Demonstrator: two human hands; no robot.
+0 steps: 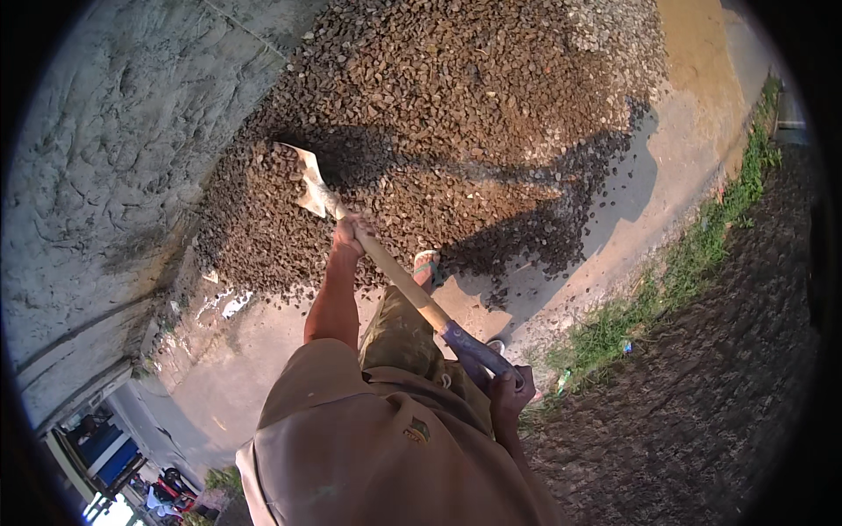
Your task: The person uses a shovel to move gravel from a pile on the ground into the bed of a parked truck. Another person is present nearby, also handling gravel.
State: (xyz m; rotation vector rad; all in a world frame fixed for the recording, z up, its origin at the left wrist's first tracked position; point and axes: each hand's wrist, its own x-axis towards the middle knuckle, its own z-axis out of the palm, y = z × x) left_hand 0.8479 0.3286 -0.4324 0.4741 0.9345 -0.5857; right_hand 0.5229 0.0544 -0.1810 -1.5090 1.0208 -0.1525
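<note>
A shovel (399,279) with a wooden shaft slants across my body, its blade up and to the left. My left hand (353,233) is wrapped round the shaft just behind the blade. At the other end, my right hand (510,394) grips the dark handle by my right hip. The pale metal blade (310,182) is at the gravel pile (438,96), beside a dark shadowed hollow; how deep its edge sits among the stones I cannot tell. Brown gravel lies around the blade.
A rough cement wall (132,114) rises on the left of the pile. My sandalled foot (427,266) stands at the gravel's near edge. A grass strip (649,298) borders the concrete on the right, with dark ground (684,412) beyond. A red motorbike (175,493) is at the lower left.
</note>
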